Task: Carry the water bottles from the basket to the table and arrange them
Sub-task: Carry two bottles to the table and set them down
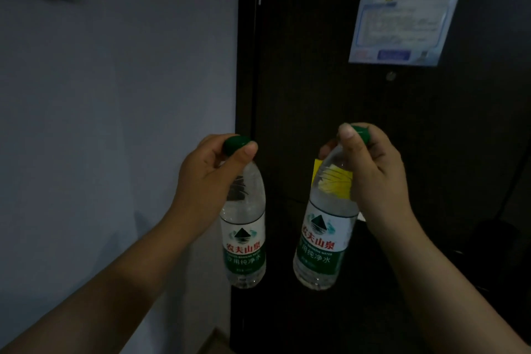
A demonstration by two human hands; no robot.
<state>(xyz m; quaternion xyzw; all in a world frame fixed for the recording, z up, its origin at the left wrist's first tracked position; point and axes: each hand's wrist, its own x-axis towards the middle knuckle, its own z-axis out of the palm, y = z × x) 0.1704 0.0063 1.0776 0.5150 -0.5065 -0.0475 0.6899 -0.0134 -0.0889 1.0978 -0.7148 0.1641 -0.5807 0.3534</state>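
Dim light covers a pale wall (100, 95) on the left and a dark door (330, 95) on the right, with a glossy printed notice (408, 6) stuck high on the door. A small round fitting (390, 75) sits on the door just below the notice.

Both bare forearms reach forward from the near edge. The left hand (201, 178) pinches the green cap (236, 144) of the left water bottle (243, 233), thumb pressed on the right side of the cap and fingers curled around the neck behind it. That bottle hangs nearly upright in the air, in front of the line where wall meets door.

The right hand (370, 175) grips the right water bottle (324, 236) at its neck, thumb laid over the top beside the green cap (361, 131) and fingers wrapped behind. This bottle hangs with its base tilted slightly to the left, in front of the door. A yellow patch (330, 181) shows through its clear shoulder; what it belongs to cannot be told.

The two bottles hang side by side, apart, not touching. Each carries a white and green label with red characters facing the camera. Neither basket nor table is in view.
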